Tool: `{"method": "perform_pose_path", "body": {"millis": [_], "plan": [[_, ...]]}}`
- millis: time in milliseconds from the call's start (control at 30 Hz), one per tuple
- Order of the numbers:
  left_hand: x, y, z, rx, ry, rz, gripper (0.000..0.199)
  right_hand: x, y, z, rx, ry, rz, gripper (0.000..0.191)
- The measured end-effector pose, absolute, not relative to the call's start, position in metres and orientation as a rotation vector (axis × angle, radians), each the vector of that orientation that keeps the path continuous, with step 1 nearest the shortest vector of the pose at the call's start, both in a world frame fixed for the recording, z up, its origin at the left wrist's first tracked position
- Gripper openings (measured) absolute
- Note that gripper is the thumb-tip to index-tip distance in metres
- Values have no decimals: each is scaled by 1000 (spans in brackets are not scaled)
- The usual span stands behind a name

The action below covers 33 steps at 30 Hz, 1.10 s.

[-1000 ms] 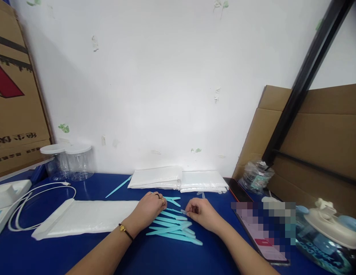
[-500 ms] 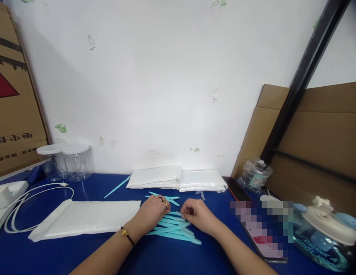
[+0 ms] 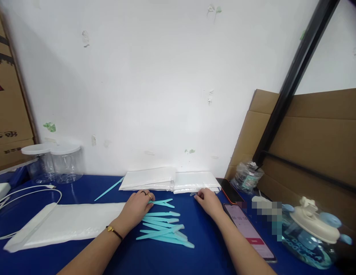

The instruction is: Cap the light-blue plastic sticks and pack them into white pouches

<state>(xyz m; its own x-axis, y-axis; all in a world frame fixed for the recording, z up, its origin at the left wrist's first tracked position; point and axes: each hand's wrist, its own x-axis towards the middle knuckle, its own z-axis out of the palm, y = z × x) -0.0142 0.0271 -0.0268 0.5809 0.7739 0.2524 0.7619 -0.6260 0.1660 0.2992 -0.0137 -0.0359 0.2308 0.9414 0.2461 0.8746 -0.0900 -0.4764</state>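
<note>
Slim turquoise sticks (image 3: 163, 231) (several paler-tipped, some crossed) lie flat beside and nearer than the left fingers (image 3: 147, 203); a small translucent piece (image 3: 192, 194) lies at the right fingers (image 3: 199, 196).

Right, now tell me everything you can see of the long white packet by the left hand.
The white packet lies flat on the blue table, slightly askew, its flap end on the left. It is long and roughly rectangular, with a glossy, faintly wrinkled surface that looks like thin plastic. A white cable loops to its upper left corner and seems to touch it. The left hand and wrist hide its right end; whether they touch it, I can't tell. Its contents don't show.
</note>
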Motion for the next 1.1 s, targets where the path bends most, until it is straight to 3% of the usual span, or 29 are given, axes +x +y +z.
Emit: {"method": "perform_pose_path", "body": {"millis": [167,367,500,600,767,900,1100], "plan": [[-10,19,-18,2741,1320,403,13,291,-17,-40,-1916,-1771,323,5],[-11,16,-14,2764,1289,407,24,285,-26,-34,-1681,-1873,484,25],[-13,15,-14,2723,1237,523,26,273,-32,-24,-1410,-1606,931,16],[-14,12,-12,2665,1208,533,26,266,-37,-21,-1140,-1490,1151,32],[-13,6,-7,2631,1172,529,25,264,-37,-26,-1257,-1618,1115,41],[-13,4,-6,2619,1159,565,24,262,-39,-25,-1314,-1758,902,35],[-13,4,-5,2609,1161,567,25,255,-43,-21,-1308,-1742,929,29]]}}
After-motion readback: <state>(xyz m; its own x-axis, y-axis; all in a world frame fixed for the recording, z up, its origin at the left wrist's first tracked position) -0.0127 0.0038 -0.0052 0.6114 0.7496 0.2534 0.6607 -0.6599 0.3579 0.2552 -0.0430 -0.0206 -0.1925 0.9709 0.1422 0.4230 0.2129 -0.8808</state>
